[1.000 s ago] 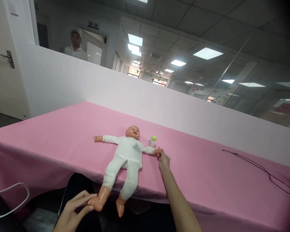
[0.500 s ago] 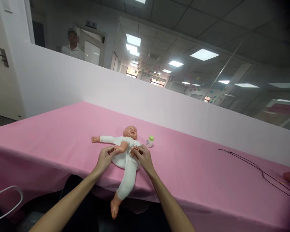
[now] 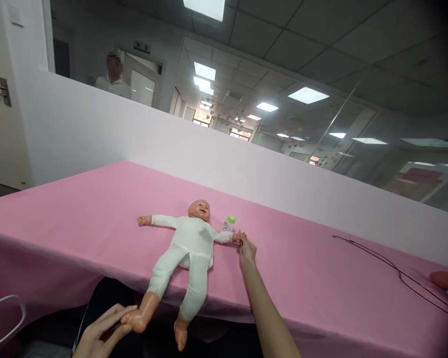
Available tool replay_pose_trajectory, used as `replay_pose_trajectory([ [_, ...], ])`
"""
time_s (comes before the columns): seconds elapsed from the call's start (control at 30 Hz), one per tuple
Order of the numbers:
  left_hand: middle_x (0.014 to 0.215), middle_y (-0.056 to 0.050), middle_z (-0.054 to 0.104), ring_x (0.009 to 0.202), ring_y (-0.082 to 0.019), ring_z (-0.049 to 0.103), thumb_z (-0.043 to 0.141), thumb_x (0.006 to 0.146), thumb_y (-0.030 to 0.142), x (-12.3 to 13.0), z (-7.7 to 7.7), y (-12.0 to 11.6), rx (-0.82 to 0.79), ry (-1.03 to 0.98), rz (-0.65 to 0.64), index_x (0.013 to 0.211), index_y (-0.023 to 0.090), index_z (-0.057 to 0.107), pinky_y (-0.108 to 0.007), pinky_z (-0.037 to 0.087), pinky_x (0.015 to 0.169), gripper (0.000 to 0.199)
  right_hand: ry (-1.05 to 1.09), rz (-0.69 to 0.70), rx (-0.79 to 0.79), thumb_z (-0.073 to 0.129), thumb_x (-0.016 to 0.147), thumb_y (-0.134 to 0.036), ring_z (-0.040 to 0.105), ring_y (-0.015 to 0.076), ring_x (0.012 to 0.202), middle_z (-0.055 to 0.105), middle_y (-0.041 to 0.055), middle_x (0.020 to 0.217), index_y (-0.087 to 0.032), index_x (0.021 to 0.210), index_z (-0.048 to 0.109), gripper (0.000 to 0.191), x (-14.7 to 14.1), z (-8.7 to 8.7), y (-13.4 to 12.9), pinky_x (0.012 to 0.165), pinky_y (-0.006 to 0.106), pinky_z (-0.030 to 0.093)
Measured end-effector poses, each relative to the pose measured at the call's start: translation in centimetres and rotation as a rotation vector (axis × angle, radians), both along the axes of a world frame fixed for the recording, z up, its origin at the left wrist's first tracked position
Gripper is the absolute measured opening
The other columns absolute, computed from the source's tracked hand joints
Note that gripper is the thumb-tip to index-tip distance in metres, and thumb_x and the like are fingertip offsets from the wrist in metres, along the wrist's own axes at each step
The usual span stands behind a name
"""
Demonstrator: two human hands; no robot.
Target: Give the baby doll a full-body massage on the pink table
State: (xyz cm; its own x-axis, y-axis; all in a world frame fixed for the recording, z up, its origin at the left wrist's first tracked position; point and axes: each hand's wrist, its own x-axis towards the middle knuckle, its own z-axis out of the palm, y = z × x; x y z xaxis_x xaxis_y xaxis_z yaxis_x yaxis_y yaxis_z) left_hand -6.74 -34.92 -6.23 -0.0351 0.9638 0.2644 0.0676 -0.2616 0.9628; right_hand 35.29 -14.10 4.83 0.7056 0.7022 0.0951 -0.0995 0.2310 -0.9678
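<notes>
The pink-covered table [image 3: 97, 199] stretches out in front of me, and on it the baby doll [image 3: 194, 233] lies face up, head toward the wall, both lower legs reaching over the near edge. My left hand [image 3: 102, 330] pinches one bare foot [image 3: 136, 319] between thumb and fingers, out past the edge. My right hand [image 3: 248, 248] has its fingertips closed on the doll's small hand [image 3: 238, 237], on the opposite side. As I judge it, this spread is done: the leg and arm I hold lie out diagonally, well apart, neither folded in. Letting go is left; both grips are on. The other arm and leg lie out too, with neither hand on them. The little bottle [image 3: 229, 223], green-capped, is just beyond the held arm.
</notes>
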Motion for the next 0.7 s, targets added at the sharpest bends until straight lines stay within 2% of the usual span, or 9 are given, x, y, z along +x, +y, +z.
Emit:
replay_pose_trajectory([
  [0.03, 0.089, -0.004, 0.077, 0.086, -0.024, 0.076, 0.077, 0.085, 0.053, 0.4, 0.9, 0.6, 0.028, 0.006, 0.005, 0.104, 0.026, 0.087, -0.025, 0.062, 0.078, 0.035, -0.003, 0.019, 0.016, 0.095, 0.053, -0.053, 0.05, 0.011, 0.05, 0.058, -0.0035, 0.053, -0.017, 0.064, 0.069, 0.046, -0.3, 0.6, -0.1, 0.048, 0.025, 0.044],
  [0.1, 0.092, -0.005, 0.078, 0.088, -0.024, 0.076, 0.077, 0.086, 0.053, 1.3, 3.6, 2.5, 0.093, 0.021, 0.024, 0.101, 0.027, 0.087, -0.026, 0.062, 0.078, 0.032, -0.048, 0.089, 0.062, 0.095, 0.056, -0.053, 0.052, 0.0115, 0.055, 0.065, -0.0011, 0.062, -0.015, 0.076, 0.076, 0.047, -1.3, 2.4, -0.3, 0.054, 0.027, 0.048],
  [0.2, 0.1, -0.005, 0.08, 0.099, -0.026, 0.075, 0.074, 0.088, 0.053, 3.4, 8.3, 6.9, 0.161, -0.007, 0.045, 0.1, 0.026, 0.085, -0.029, 0.06, 0.084, 0.032, -0.289, 0.27, 0.131, 0.087, 0.071, -0.056, 0.053, 0.0126, 0.059, 0.072, 0.0036, 0.079, -0.016, 0.094, 0.082, 0.047, -4.3, 4.5, -1.4, 0.057, 0.028, 0.049],
  [0.27, 0.104, -0.007, 0.081, 0.106, -0.029, 0.074, 0.073, 0.089, 0.053, 5.1, 10.5, 10.4, 0.172, -0.045, 0.013, 0.103, 0.024, 0.084, -0.034, 0.059, 0.09, 0.035, -0.524, 0.406, 0.151, 0.079, 0.081, -0.056, 0.054, 0.0139, 0.06, 0.073, 0.0057, 0.086, -0.018, 0.095, 0.083, 0.041, -7.0, 4.7, -2.7, 0.057, 0.03, 0.048],
  [0.33, 0.107, -0.009, 0.082, 0.107, -0.031, 0.074, 0.072, 0.089, 0.053, 6.6, 11.7, 13.5, 0.156, -0.085, -0.063, 0.101, 0.021, 0.084, -0.038, 0.059, 0.093, 0.037, -0.751, 0.514, 0.175, 0.074, 0.088, -0.051, 0.058, 0.0167, 0.067, 0.07, 0.0058, 0.087, -0.021, 0.09, 0.084, 0.031, -9.6, 4.0, -4.2, 0.064, 0.032, 0.05],
  [0.43, 0.11, -0.012, 0.082, 0.109, -0.034, 0.075, 0.073, 0.087, 0.054, 7.8, 11.9, 15.6, 0.125, -0.16, -0.132, 0.101, 0.017, 0.084, -0.042, 0.058, 0.098, 0.041, -0.956, 0.568, 0.211, 0.068, 0.093, -0.043, 0.061, 0.0196, 0.077, 0.066, 0.0048, 0.084, -0.025, 0.088, 0.084, 0.025, -11.5, 3.0, -5.2, 0.074, 0.034, 0.051],
  [0.5, 0.113, -0.011, 0.082, 0.112, -0.033, 0.074, 0.074, 0.086, 0.054, 7.4, 11.4, 14.8, 0.11, -0.178, -0.121, 0.105, 0.018, 0.083, -0.042, 0.057, 0.1, 0.041, -0.904, 0.52, 0.211, 0.069, 0.092, -0.045, 0.06, 0.0194, 0.075, 0.065, 0.0045, 0.083, -0.024, 0.087, 0.083, 0.027, -10.9, 3.2, -4.6, 0.072, 0.034, 0.051],
  [0.6, 0.11, -0.008, 0.082, 0.109, -0.032, 0.074, 0.075, 0.086, 0.053, 5.2, 9.8, 10.9, 0.098, -0.1, -0.062, 0.105, 0.021, 0.084, -0.037, 0.059, 0.095, 0.038, -0.62, 0.381, 0.137, 0.074, 0.084, -0.056, 0.056, 0.0166, 0.063, 0.067, 0.0035, 0.078, -0.019, 0.087, 0.082, 0.038, -7.5, 3.9, -2.2, 0.06, 0.032, 0.048],
  [0.7, 0.1, -0.006, 0.081, 0.098, -0.029, 0.076, 0.075, 0.086, 0.053, 2.2, 6.8, 5.6, 0.106, 0.028, -0.017, 0.1, 0.024, 0.086, -0.031, 0.062, 0.084, 0.034, -0.29, 0.185, 0.03, 0.085, 0.068, -0.059, 0.054, 0.0152, 0.059, 0.067, 0.0012, 0.066, -0.015, 0.081, 0.079, 0.046, -3.2, 3.5, 0.0, 0.058, 0.03, 0.047],
])
